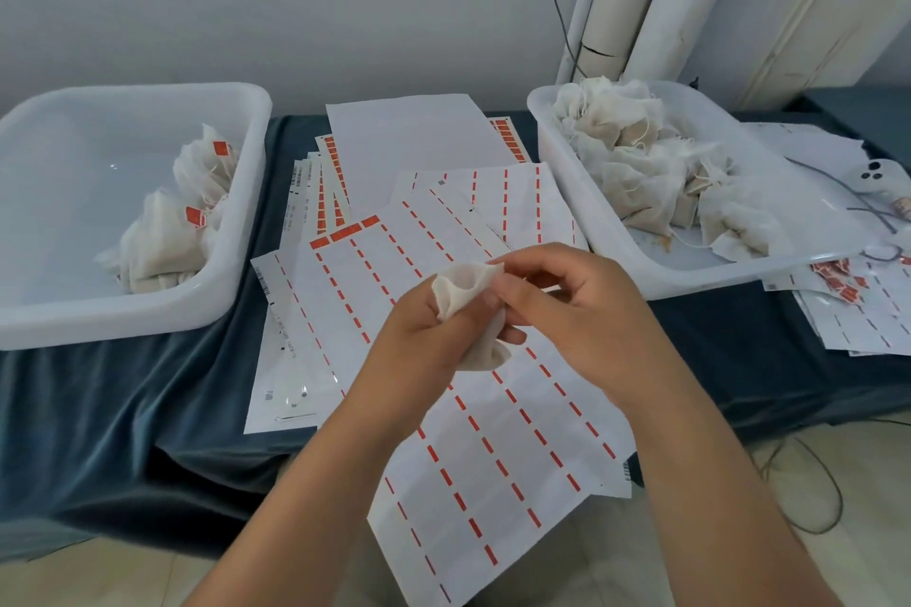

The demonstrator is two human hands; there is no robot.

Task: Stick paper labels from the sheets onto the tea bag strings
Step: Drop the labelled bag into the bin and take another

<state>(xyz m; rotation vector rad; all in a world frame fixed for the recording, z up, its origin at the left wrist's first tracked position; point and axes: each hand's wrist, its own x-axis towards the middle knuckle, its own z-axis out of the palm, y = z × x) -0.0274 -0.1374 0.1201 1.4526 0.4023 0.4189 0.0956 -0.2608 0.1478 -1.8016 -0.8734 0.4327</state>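
Note:
My left hand (419,350) and my right hand (572,311) meet above the label sheets, both gripping one cream tea bag (466,291). The bag is crumpled between the fingers; its string is hidden. Under the hands lies a large white label sheet (493,449) with rows of red-orange marks, hanging over the table's front edge. A few full red labels (345,232) remain at its far left corner. More sheets (493,192) are fanned out behind it.
A white tub (236,123) on the left holds tea bags with red labels (167,232). A white tub (557,163) on the right holds a pile of unlabelled bags (641,163). A phone (882,182), a cable and used sheets (858,311) lie far right. The table wears a dark blue cloth (123,409).

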